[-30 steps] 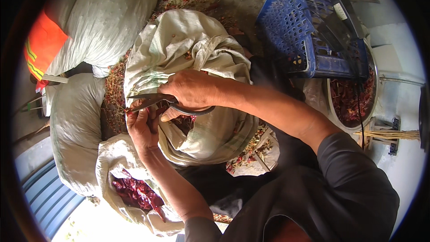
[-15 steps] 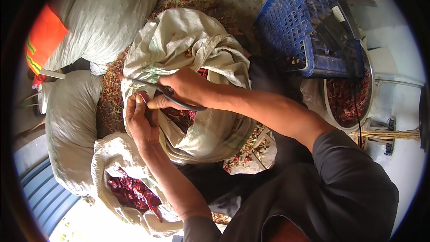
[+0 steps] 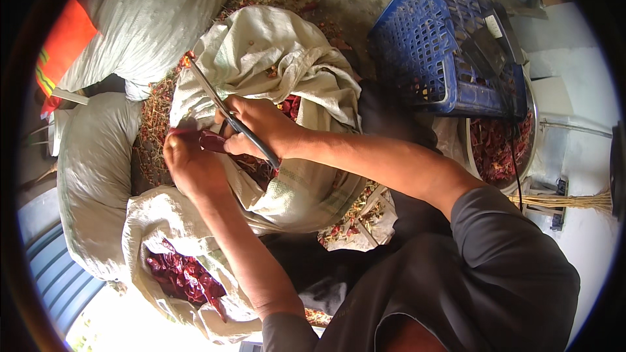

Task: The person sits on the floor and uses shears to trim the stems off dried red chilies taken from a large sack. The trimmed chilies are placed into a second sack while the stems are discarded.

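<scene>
My right hand (image 3: 266, 127) is closed around dark-handled scissors (image 3: 210, 91), whose blades point up and left. A small reddish-orange bit (image 3: 188, 58) shows at the blade tips. My left hand (image 3: 192, 163) is closed on a dark red dried chili pepper (image 3: 212, 141), which stretches toward my right fingers. Whether those fingers touch the chili, I cannot tell. Both hands are over a large open white woven sack (image 3: 267, 32) with its rim rolled down. Red dried chilies (image 3: 289, 105) show inside it, partly hidden by my right hand and the scissors.
Another open sack (image 3: 147, 218) at lower left holds shiny red chilies (image 3: 186, 277). Full white sacks (image 3: 98, 176) line the left side. At the right, a blue plastic crate (image 3: 414, 45) stands beside a round metal tub (image 3: 536, 137) of chilies. Scraps and stems (image 3: 153, 124) litter the floor.
The scissors have swung so their blades point more upward. My left hand has moved slightly left and down, and the chili between the hands shows more fully.
</scene>
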A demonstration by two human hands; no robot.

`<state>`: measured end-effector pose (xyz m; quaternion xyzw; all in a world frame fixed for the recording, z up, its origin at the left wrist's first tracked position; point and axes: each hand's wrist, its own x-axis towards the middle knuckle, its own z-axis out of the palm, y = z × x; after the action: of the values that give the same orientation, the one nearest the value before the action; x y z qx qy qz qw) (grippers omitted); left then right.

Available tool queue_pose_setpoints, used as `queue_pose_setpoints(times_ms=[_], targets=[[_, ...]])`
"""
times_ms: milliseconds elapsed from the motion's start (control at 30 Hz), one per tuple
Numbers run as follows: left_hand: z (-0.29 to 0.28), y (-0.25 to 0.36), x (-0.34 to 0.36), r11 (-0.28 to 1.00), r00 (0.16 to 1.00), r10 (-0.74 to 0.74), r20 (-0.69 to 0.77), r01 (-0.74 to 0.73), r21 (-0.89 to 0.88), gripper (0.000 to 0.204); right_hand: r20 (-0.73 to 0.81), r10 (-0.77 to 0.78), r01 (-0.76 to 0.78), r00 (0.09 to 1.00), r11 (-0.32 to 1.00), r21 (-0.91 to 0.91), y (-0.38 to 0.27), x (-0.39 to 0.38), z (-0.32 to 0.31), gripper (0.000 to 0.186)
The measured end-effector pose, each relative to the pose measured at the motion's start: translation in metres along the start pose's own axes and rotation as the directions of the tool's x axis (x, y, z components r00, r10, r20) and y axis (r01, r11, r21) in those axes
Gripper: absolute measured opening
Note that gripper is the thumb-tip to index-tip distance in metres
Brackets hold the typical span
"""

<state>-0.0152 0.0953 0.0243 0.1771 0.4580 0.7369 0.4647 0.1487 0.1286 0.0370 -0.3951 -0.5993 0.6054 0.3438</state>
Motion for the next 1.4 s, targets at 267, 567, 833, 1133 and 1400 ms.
queue_pose_setpoints(times_ms=[267,567,833,1133,1400], targets=[[0.01,0.016,-0.007,0.942,0.944,-0.321,0.076,0.309,0.13,0.025,-0.031,-0.103,0.103,0.994,0.995,-0.013,-0.002,0.004,-0.012,0.038],[0.024,-0.004,-0.011,0.951,0.965,-0.187,0.185,0.13,0.281,0.028,-0.097,-0.298,0.263,0.95,0.925,-0.273,0.016,0.006,-0.014,0.038],[0.022,-0.007,-0.011,0.952,0.992,-0.008,0.129,-0.032,0.303,0.035,-0.099,-0.317,0.259,0.943,0.888,-0.38,0.015,0.011,-0.014,0.05],[0.021,0.002,-0.009,0.943,0.983,-0.018,0.183,-0.045,0.331,0.025,0.096,-0.178,0.202,0.979,0.844,-0.497,0.014,0.01,-0.019,0.05],[0.008,0.011,-0.006,0.943,0.971,-0.156,0.182,0.092,0.32,0.012,0.158,-0.144,0.204,0.977,0.849,-0.488,0.003,0.011,-0.028,0.051]])
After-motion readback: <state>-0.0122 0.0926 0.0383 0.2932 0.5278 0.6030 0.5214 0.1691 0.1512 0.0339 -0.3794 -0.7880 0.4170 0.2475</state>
